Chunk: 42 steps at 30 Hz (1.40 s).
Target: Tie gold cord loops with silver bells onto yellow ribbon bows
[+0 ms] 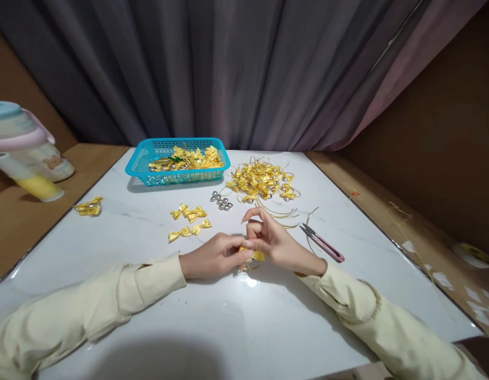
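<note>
Yellow ribbon bow (255, 255) pinched between left hand (212, 257) and right hand (272, 240) fingertips, finished bows (190, 220) just beyond, scissors (322, 243) right, blue basket (149, 166) far.

I see open tabletop (228, 327) across the lower middle of the frame, between the 2 sleeves. Left of centre is also bare up to a stray bow (88, 207) at the edge. Ahead of the hands, 4 bows (190, 220), silver bells (221, 201) and the ribbon pile (262, 181) crowd the middle. The blue basket (141, 164) blocks the upper centre; scissors (322, 243) lie right of centre.
</note>
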### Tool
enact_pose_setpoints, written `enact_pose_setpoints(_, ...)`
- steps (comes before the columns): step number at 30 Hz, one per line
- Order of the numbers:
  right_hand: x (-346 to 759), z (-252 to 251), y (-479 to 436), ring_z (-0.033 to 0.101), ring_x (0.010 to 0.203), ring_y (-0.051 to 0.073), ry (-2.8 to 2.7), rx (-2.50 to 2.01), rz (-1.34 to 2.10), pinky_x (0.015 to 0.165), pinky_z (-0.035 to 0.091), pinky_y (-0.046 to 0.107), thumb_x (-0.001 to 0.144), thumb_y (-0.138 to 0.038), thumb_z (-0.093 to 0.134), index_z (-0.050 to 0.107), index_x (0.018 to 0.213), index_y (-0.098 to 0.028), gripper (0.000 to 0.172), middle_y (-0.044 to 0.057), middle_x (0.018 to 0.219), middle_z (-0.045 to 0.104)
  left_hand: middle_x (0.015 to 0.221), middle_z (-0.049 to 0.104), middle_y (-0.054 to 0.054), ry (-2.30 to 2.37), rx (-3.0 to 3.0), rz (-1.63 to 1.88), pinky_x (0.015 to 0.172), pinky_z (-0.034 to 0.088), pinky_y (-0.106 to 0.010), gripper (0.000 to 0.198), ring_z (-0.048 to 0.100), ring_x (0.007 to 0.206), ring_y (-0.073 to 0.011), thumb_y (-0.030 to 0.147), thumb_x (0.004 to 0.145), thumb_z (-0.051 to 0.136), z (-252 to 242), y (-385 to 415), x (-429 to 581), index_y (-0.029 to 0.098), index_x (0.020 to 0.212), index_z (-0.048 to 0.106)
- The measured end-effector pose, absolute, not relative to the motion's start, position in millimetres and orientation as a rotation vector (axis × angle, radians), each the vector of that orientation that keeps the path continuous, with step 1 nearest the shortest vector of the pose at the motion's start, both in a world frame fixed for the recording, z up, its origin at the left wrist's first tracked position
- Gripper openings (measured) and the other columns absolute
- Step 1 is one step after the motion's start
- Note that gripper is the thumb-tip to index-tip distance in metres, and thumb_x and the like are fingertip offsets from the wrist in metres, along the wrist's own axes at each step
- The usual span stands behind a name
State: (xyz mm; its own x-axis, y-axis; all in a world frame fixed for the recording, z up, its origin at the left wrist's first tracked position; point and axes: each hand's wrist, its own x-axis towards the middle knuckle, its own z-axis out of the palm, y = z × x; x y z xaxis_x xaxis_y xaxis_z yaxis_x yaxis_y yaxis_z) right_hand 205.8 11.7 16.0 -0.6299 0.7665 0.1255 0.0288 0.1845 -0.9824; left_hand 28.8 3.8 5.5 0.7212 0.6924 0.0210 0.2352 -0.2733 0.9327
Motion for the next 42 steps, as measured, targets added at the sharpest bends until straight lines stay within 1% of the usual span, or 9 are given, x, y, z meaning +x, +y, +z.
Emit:
enact_pose_setpoints(5,205.7,14.7,16.5,0.026,0.05,0.008,-1.777,-0.72,1.405,0.048,0.023,0.02,0.086,-0.025,0.052,0.033,0.098,-0.021,0.023,-0.01,0.061,0.027,0.058,0.053,0.001,0.733,1.85,0.492,0.054,0.036,-0.022,0.027,0.046,0.053,-0.0093,0.03,0.087,0.044,5.3,3.3,28.5,0.015,0.066,0.05)
enact_pose_setpoints(18,249.3,26.2,57.0,0.023,0.048,0.01,-1.727,-0.903,0.949,0.048,0.018,0.023,0.082,-0.026,0.056,0.031,0.093,-0.023,0.027,-0.009,0.057,0.026,0.057,0.054,0.0,0.683,1.765,0.429,0.054,0.037,-0.022,0.025,0.048,0.053,-0.0102,0.028,0.085,0.046,8.7,0.2,28.1,0.014,0.065,0.049)
enact_pose_setpoints(27,254.3,9.5,66.8,0.023,0.046,0.008,-1.786,-0.951,1.03,0.046,0.019,0.021,0.08,-0.025,0.055,0.032,0.092,-0.023,0.026,-0.011,0.056,0.025,0.057,0.053,0.001,0.656,1.755,0.419,0.052,0.036,-0.02,0.024,0.048,0.053,-0.0086,0.027,0.085,0.047,6.5,0.1,27.2,0.014,0.065,0.05)
enact_pose_setpoints(29,256.6,6.6,67.0,0.026,0.044,0.008,-1.878,-1.024,1.079,0.046,0.022,0.02,0.082,-0.028,0.053,0.034,0.092,-0.021,0.022,-0.011,0.054,0.028,0.057,0.053,0.001,0.653,1.717,0.425,0.053,0.037,-0.02,0.024,0.048,0.053,-0.0085,0.028,0.085,0.049,6.3,-0.3,27.2,0.014,0.065,0.05)
enact_pose_setpoints(32,258.7,5.3,66.0,0.039,0.049,0.01,-2.16,-1.161,0.927,0.051,0.032,0.023,0.085,-0.029,0.049,0.043,0.087,-0.019,0.012,-0.007,0.054,0.043,0.058,0.053,0.002,0.668,1.571,0.414,0.056,0.038,-0.021,0.027,0.047,0.055,-0.0085,0.033,0.084,0.05,7.5,0.1,27.1,0.015,0.064,0.049)
enact_pose_setpoints(36,253.1,14.4,58.0,0.051,0.076,0.018,-2.263,-1.143,0.589,0.072,0.039,0.033,0.087,-0.027,0.048,0.053,0.078,-0.017,0.015,0.006,0.08,0.057,0.059,0.053,0.002,0.617,1.383,0.348,0.06,0.039,-0.024,0.031,0.048,0.058,-0.0095,0.04,0.082,0.054,9.8,2.6,26.5,0.015,0.064,0.05)
enact_pose_setpoints(38,247.0,23.7,48.8,0.052,0.088,0.02,-2.237,-1.085,0.684,0.08,0.04,0.036,0.09,-0.029,0.044,0.055,0.083,-0.017,0.018,0.009,0.092,0.058,0.059,0.053,0.002,0.591,1.331,0.343,0.06,0.039,-0.025,0.032,0.049,0.058,-0.0101,0.042,0.081,0.056,10.0,3.7,26.1,0.015,0.065,0.05)
enact_pose_setpoints(39,243.7,28.7,43.2,0.053,0.09,0.019,-2.239,-1.053,0.834,0.082,0.041,0.036,0.091,-0.031,0.043,0.056,0.088,-0.017,0.02,0.009,0.095,0.059,0.06,0.053,0.001,0.585,1.318,0.345,0.06,0.039,-0.025,0.033,0.049,0.058,-0.0102,0.042,0.081,0.056,9.8,4.1,25.9,0.014,0.065,0.05)
enact_pose_setpoints(42,235.1,39.8,27.0,0.056,0.089,0.016,-2.218,-0.919,1.524,0.08,0.044,0.032,0.091,-0.037,0.045,0.053,0.1,-0.016,0.024,0.008,0.097,0.061,0.061,0.054,0.001,0.571,1.321,0.356,0.061,0.039,-0.025,0.032,0.05,0.059,-0.0102,0.043,0.082,0.056,8.6,4.6,25.6,0.014,0.067,0.05)
